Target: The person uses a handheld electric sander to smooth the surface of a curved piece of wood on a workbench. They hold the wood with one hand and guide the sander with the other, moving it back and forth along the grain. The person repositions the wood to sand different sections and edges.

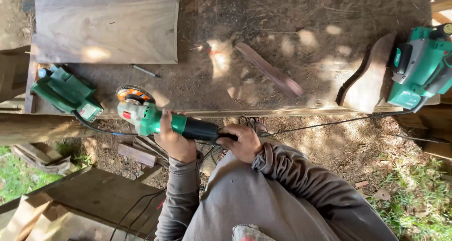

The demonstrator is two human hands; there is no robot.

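Observation:
I hold a green and black angle grinder [155, 119] level in front of me, just off the near edge of a dusty wooden workbench [292, 57]. My left hand [173, 138] wraps the green body behind the head. My right hand [242, 142] grips the black rear handle where the cord leaves. The grinder's orange-backed disc [133, 93] points left and sits over the bench edge. A thin reddish wood strip [269, 70] lies in the middle of the bench.
A wide plank [107, 25] lies at the bench's far left, with a pencil [145, 71] below it. A green power tool [66, 93] sits left, another green tool [420, 66] right beside a curved wood piece [369, 76]. Cables cross the dirt ground.

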